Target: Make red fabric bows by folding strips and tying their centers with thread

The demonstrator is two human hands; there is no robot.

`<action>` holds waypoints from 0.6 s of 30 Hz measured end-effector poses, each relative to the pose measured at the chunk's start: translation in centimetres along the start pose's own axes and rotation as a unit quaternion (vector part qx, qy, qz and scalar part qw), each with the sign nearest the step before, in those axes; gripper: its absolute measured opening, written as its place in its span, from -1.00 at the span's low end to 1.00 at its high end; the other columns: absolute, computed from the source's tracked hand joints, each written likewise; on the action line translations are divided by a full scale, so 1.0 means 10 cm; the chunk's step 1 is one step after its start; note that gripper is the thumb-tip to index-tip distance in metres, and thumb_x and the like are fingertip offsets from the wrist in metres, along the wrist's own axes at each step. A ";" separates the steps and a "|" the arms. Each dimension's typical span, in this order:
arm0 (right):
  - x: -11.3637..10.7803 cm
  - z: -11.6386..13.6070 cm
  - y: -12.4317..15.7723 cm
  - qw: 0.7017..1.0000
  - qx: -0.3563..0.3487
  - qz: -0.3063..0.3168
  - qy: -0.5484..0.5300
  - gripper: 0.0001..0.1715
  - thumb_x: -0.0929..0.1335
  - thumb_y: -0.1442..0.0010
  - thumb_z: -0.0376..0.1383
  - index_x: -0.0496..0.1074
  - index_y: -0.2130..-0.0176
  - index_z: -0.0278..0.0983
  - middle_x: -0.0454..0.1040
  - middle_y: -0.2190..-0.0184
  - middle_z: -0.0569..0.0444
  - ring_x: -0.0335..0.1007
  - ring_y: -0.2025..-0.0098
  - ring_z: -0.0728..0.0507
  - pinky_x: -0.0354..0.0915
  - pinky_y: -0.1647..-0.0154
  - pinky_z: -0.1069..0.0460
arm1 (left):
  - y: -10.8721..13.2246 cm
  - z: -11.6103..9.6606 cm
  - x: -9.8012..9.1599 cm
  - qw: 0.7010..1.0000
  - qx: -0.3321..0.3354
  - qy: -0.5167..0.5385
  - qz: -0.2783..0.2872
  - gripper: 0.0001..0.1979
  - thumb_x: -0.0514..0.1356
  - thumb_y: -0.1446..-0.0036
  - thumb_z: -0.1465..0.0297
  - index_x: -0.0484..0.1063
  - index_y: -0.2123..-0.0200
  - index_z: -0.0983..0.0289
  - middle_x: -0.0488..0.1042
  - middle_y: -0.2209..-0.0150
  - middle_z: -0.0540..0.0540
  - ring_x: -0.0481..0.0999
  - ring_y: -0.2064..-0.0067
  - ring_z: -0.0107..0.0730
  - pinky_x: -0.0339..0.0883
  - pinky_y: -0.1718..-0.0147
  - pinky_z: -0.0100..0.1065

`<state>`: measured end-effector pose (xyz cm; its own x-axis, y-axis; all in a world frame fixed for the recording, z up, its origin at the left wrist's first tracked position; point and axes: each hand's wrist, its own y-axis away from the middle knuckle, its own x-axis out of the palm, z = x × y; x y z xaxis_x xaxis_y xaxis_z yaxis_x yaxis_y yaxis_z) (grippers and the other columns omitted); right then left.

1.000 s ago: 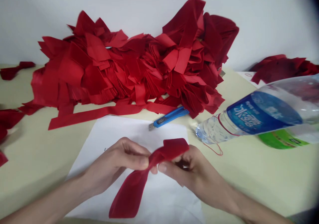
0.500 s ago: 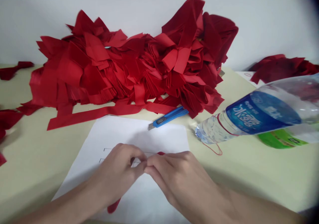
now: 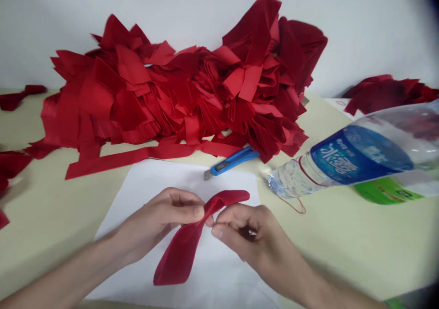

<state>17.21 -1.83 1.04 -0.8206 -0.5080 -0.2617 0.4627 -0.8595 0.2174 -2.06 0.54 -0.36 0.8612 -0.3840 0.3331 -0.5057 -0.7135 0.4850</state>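
Note:
A red velvet ribbon [image 3: 176, 258] is gathered narrow at its middle, with one wide end hanging down to the left and the other pointing up to the right. My left hand [image 3: 161, 217] pinches it at the gathered waist between thumb and fingers. Close by on the right, my right hand [image 3: 262, 238] has thumb and forefinger pressed together beside that waist; whatever lies between those fingertips is too small to make out. Both hands are above a white sheet of paper [image 3: 229, 277] on the table.
A large heap of cut red ribbons [image 3: 178, 89] lies along the wall. In front of it is a blue utility knife [image 3: 233, 160], partly over the paper. To the right, a water bottle [image 3: 363, 155] lies with red elastic loops around its narrow end. More red pieces [image 3: 391, 94] lie at the back right.
The ribbon, mostly covered by my hands before, now shows above the paper. My left hand has turned to show its thumb on the ribbon, and my right hand has drawn slightly right.

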 end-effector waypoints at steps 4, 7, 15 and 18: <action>-0.08 -0.01 -0.03 0.993 -0.006 0.080 -0.083 -0.77 0.32 -0.16 -0.25 0.35 0.47 -0.34 0.15 0.58 0.23 -0.01 0.56 0.10 -0.02 0.60 0.16 | 0.02 -0.07 -0.01 0.992 0.012 -0.104 0.073 -0.80 0.23 -0.01 0.26 0.53 0.44 0.29 0.41 0.50 0.01 0.28 0.43 -0.42 0.11 0.41 -0.39; -0.15 -0.05 -0.05 0.992 -0.003 0.080 -0.095 -0.95 0.35 -0.06 -0.40 0.37 0.44 -0.35 0.29 0.52 0.19 0.13 0.50 0.08 0.08 0.53 0.17 | 0.06 -0.10 0.03 0.975 0.018 -0.210 0.076 -0.83 0.22 -0.05 0.30 0.50 0.49 0.26 0.35 0.53 -0.05 0.24 0.45 -0.46 0.07 0.46 -0.42; -0.31 -0.17 -0.25 0.964 0.031 0.222 -0.143 -0.87 0.40 -0.05 -0.34 0.41 0.41 -0.40 0.39 0.49 0.11 0.26 0.45 0.04 0.21 0.44 0.14 | 0.21 -0.14 0.20 0.863 0.200 -0.456 0.083 -0.86 0.14 -0.20 0.38 0.45 0.39 0.23 0.47 0.38 -0.06 0.39 0.28 -0.47 0.22 0.25 -0.44; -0.37 -0.16 -0.36 0.958 0.034 0.271 -0.090 -0.77 0.42 -0.07 -0.24 0.44 0.39 -0.40 0.33 0.58 0.17 0.16 0.54 0.08 0.09 0.56 0.18 | 0.24 -0.11 0.24 0.796 0.248 -0.547 0.075 -0.86 0.11 -0.23 0.40 0.44 0.36 0.23 0.48 0.36 -0.05 0.40 0.23 -0.43 0.24 0.20 -0.40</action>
<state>19.11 3.00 -0.23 -0.5133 -0.8552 0.0720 0.8191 -0.4631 0.3385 -1.29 -1.41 2.51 0.4587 -0.5736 -0.6787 -0.7591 -0.6500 0.0363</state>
